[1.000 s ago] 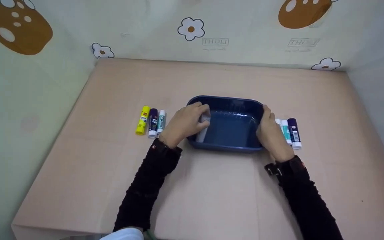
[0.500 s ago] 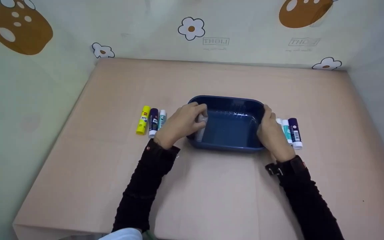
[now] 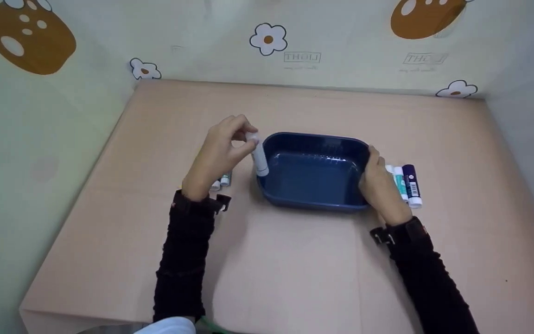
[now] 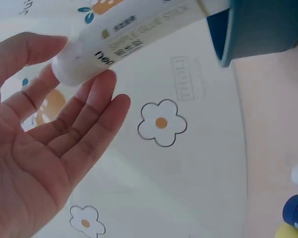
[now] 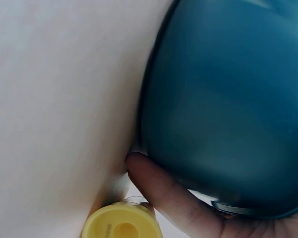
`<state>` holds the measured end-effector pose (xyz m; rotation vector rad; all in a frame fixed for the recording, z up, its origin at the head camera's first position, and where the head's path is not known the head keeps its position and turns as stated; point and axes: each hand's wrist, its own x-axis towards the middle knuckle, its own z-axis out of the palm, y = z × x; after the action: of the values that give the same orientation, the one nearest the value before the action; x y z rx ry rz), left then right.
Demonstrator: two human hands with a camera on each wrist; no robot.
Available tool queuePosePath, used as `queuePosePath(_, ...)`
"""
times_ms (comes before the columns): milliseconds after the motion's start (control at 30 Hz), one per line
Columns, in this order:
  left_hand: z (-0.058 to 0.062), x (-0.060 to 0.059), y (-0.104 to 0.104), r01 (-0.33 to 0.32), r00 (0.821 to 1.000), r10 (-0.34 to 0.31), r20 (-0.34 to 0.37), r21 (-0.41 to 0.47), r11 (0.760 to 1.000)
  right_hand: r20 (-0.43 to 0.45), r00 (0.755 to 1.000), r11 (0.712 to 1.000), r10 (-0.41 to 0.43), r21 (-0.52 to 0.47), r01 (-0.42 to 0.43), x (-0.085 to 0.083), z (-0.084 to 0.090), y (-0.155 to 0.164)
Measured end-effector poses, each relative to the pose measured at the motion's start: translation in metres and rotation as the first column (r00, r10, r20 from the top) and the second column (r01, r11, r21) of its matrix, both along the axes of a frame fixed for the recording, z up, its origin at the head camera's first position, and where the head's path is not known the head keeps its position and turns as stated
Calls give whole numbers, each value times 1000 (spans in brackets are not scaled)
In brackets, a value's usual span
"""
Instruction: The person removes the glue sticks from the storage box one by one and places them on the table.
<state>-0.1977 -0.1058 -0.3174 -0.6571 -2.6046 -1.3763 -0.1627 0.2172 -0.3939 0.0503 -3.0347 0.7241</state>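
My left hand (image 3: 218, 150) pinches one end of a white glue stick (image 3: 259, 157) between thumb and fingers, holding it tilted at the left rim of a dark blue rectangular dish (image 3: 313, 205). In the left wrist view the glue stick (image 4: 124, 39) shows printed lettering, and its far end overlaps the dish wall (image 4: 260, 34). My right hand (image 3: 383, 190) grips the right end of the dish. In the right wrist view a thumb or finger (image 5: 164, 193) lies against the dish's outer side (image 5: 223, 109). The inside of the dish shows only its bare floor.
Right of the dish lie several glue sticks, among them a dark purple one (image 3: 411, 185) and a teal-and-white one (image 3: 400, 183). A yellow end (image 5: 121, 223) shows beside the right hand. More glue sticks (image 3: 225, 179) lie left, mostly hidden by the left hand. Patterned sheeting (image 3: 341, 28) stands behind the table.
My left hand has come up out of the dish and leftward, bringing the white glue stick from inside to the left rim. My right hand stays on the dish.
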Motion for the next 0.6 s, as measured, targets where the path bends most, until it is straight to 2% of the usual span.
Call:
queuePosePath(67, 1, 0, -4, -42, 999, 42, -13, 32, 999, 12, 1000, 1000, -4, -2, 4, 0, 1, 0)
queuePosePath(133, 0, -2, -8, -87, 996, 87, -6, 24, 996, 21, 1000, 1000, -5, -4, 5, 0, 1, 0)
queuePosePath(267, -9, -7, -13, -143, 988, 147, 38, -84, 986, 29, 1000, 1000, -11, 0, 11, -1, 1, 0)
queuePosePath(400, -22, -15, -15, -135, 982, 158, 107, -196, 971, 36, 999, 1000, -24, 6, 24, -1, 2, -1)
queuePosePath(600, -43, -24, -12, -115, 963, 181, 201, -303, 946, 55, 998, 1000, -31, 2, 31, -1, 3, -1)
